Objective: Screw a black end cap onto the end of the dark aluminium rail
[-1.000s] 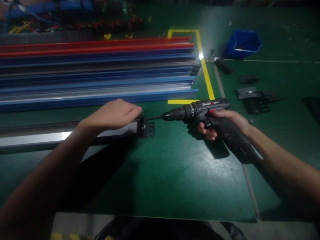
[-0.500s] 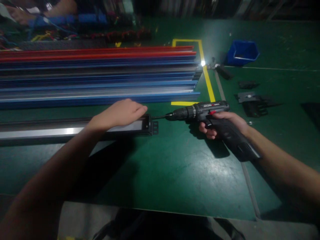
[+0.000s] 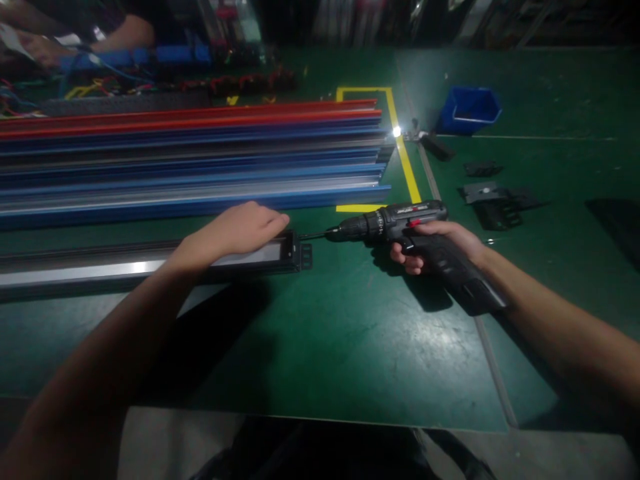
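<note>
My right hand (image 3: 445, 243) is wrapped round the grip of a black cordless drill (image 3: 415, 212) with a red switch. The drill lies level and points left, and its long thin bit (image 3: 313, 235) meets the end cap (image 3: 295, 252) of a long black profile (image 3: 143, 267). A pale strip runs along the top of that profile. Over its right end lies my left hand (image 3: 247, 230), holding it down; the fingers bend over the far side, where their tips are hidden. A small slotted tab (image 3: 307, 256) sticks out from the end cap.
Behind the profile lies a row of long blue and red profiles (image 3: 225, 197). Yellow tape (image 3: 407, 170) marks the green table (image 3: 350, 347). On the right are black brackets (image 3: 493, 197) and a blue bin (image 3: 470, 113). A co-worker's arm (image 3: 125, 33) shows at the back left, near wires.
The view has shifted slightly, so most things sit a little further left. Both hands, the drill and the black profile keep nearly the same places relative to each other.
</note>
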Motion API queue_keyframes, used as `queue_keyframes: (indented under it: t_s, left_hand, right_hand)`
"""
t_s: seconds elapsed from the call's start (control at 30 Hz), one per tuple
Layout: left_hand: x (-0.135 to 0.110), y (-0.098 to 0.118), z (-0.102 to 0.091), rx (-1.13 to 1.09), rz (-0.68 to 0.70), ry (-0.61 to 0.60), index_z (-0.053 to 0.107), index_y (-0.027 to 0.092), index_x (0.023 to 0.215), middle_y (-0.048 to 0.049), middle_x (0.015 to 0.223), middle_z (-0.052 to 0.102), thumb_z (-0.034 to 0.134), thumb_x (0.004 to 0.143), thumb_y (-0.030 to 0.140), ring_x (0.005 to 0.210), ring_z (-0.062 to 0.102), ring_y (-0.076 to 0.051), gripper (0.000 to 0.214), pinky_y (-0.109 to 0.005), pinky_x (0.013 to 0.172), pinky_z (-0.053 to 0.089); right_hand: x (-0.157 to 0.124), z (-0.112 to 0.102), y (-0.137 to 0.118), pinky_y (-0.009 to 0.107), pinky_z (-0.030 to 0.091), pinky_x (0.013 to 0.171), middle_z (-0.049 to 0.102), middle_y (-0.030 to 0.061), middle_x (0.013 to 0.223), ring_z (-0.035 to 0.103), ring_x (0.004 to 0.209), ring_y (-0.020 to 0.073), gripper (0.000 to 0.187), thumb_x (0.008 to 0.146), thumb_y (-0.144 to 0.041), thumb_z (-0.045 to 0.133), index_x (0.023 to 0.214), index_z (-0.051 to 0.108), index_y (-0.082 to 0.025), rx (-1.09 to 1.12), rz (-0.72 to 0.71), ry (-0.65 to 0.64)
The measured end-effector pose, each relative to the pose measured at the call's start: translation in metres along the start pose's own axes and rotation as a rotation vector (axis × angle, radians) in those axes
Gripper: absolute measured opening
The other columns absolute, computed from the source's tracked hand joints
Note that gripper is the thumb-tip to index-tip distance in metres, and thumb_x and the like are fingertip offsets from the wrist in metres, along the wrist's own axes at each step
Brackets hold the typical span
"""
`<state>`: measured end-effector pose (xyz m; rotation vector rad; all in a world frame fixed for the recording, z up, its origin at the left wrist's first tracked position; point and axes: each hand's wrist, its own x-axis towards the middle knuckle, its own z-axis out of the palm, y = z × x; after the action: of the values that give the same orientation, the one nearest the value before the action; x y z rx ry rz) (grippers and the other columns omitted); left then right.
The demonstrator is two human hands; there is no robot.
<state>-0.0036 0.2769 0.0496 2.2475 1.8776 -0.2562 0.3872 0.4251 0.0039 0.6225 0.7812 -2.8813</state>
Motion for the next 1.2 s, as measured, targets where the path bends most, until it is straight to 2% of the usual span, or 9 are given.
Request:
queue_keyframes:
  t_s: [0.27, 0.47, 0.7, 1.2]
  left_hand:
    - [-0.0018, 0.0033, -0.0039, -0.012, -0.005, 0.006, 0.069, 0.023, 0.089, -0.0062, 0.090, 0.077, 0.026, 0.106, 0.044, 0.076, 0.064, -0.021, 0.051, -0.032, 0.066, 0.037]
    - [-0.0020, 0.0046, -0.0040, 0.030, 0.016, 0.012, 0.074, 0.022, 0.096, -0.0085, 0.093, 0.078, 0.026, 0.106, 0.042, 0.078, 0.065, -0.024, 0.052, -0.033, 0.066, 0.037]
    - [-0.0020, 0.0038, -0.0023, 0.002, 0.013, -0.003, 0.072, 0.023, 0.098, -0.0085, 0.095, 0.077, 0.024, 0.107, 0.044, 0.081, 0.067, -0.024, 0.053, -0.033, 0.066, 0.038]
    - [-0.0019, 0.0029, -0.0025, 0.028, -0.002, -0.018, 0.073, 0.023, 0.100, -0.0097, 0.096, 0.078, 0.023, 0.107, 0.046, 0.081, 0.068, -0.026, 0.056, -0.034, 0.064, 0.037]
  right_hand:
    - [-0.0010, -0.0008, -0.0003, 0.031, 0.059, 0.080, 0.074, 0.0178, 0.107, 0.068, 0.081, 0.0180, 0.037, 0.095, -0.033, 0.069, 0.118, 0.065, -0.004, 0.024, 0.011, -0.024]
    - [-0.0017, -0.0017, -0.0013, 0.032, 0.059, 0.079, 0.073, 0.0167, 0.106, 0.066, 0.081, 0.0173, 0.037, 0.096, -0.035, 0.068, 0.118, 0.064, -0.005, -0.034, 0.004, -0.002]
    - [-0.0015, 0.0002, 0.0019, 0.031, 0.060, 0.077, 0.073, 0.0192, 0.102, 0.068, 0.077, 0.0175, 0.038, 0.097, -0.033, 0.068, 0.115, 0.066, 0.000, -0.056, -0.033, -0.016]
    - [-0.0006, 0.0027, 0.0055, 0.029, 0.062, 0.077, 0.075, 0.0172, 0.105, 0.071, 0.079, 0.0162, 0.034, 0.093, -0.030, 0.071, 0.114, 0.068, -0.003, -0.054, -0.035, -0.007]
